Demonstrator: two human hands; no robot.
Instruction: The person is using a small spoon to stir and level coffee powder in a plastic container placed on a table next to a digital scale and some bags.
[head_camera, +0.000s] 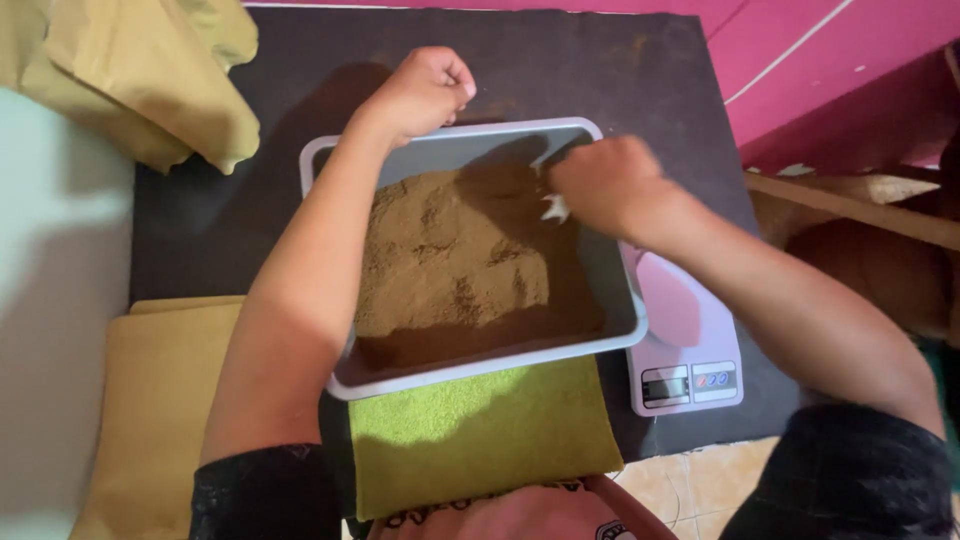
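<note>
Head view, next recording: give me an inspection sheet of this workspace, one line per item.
Surface: dark mat on the floor.
Job's things: grey tray half filled with brown powder, its right side overlapping a pink scale; green cloth under its near edge.
Clutter: yellow-brown bags at far left, a flat one at near left.
Grippers: left hand fisted at the tray's far rim; right hand over the powder, closed on a small white thing, blurred, kind unclear.
Cables: nothing seen.
Surroundings: pink wall, wooden plank at right, tiled floor near the person.
</note>
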